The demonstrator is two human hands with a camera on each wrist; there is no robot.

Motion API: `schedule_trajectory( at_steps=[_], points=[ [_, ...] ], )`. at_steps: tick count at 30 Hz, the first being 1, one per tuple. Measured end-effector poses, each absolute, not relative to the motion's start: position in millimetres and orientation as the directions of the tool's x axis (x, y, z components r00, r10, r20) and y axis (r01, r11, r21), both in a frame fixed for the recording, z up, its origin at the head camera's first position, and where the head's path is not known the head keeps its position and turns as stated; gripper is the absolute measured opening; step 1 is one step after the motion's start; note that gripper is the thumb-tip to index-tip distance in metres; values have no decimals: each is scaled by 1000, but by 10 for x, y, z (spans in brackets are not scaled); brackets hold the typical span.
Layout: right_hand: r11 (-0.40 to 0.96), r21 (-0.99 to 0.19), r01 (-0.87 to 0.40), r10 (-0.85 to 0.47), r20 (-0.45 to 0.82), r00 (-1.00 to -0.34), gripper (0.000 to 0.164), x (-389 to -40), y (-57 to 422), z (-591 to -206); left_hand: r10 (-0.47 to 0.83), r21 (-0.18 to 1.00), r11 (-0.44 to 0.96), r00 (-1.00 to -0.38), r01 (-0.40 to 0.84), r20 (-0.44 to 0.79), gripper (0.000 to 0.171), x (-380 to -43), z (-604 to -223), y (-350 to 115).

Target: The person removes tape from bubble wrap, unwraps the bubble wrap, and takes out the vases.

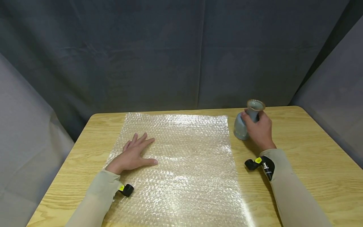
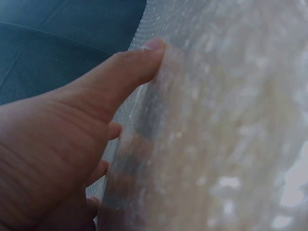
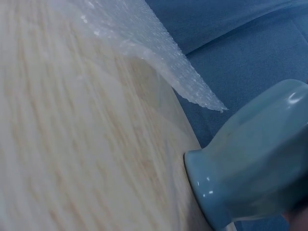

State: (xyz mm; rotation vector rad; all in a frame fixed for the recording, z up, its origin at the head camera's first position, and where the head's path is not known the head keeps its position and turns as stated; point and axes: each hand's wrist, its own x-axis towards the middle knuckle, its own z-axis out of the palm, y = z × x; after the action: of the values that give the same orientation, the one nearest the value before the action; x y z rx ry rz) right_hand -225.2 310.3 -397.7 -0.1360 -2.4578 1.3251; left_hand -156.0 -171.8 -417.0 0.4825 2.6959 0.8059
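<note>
A sheet of clear bubble wrap (image 1: 187,157) lies flat over the middle of the wooden table. On its left part rests my left hand (image 1: 134,155), fingers spread and straight; the left wrist view shows the thumb (image 2: 130,67) touching the film. To the right of the sheet, my right hand (image 1: 259,130) grips a pale blue-grey ceramic vase (image 1: 241,127) around its narrow neck. The vase has a brown-edged flared mouth and leans slightly. In the right wrist view the vase's foot (image 3: 204,187) is at the tabletop, while most of that hand is out of frame.
The wooden table (image 1: 306,164) shows bare wood to the right of the sheet. A dark curtain (image 1: 147,56) hangs behind the table's back edge. Pale cloth panels flank it at left (image 1: 25,151) and right (image 1: 334,91). One bubble wrap corner (image 3: 202,94) lifts slightly.
</note>
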Motion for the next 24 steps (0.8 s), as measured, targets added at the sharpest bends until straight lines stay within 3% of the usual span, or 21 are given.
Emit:
schedule_trajectory(
  at_steps=[17, 24],
  points=[
    [553, -827, -98, 256, 281, -925, 52, -2286, 3063, -4009, 385, 574, 789, -905, 221, -181, 98, -1560, -4153, -1719],
    [628, -774, -81, 195, 257, -947, 63, -2231, 3142, -3971, 389, 570, 790, -903, 225, -183, 97, -1563, -4145, -1699]
  ],
)
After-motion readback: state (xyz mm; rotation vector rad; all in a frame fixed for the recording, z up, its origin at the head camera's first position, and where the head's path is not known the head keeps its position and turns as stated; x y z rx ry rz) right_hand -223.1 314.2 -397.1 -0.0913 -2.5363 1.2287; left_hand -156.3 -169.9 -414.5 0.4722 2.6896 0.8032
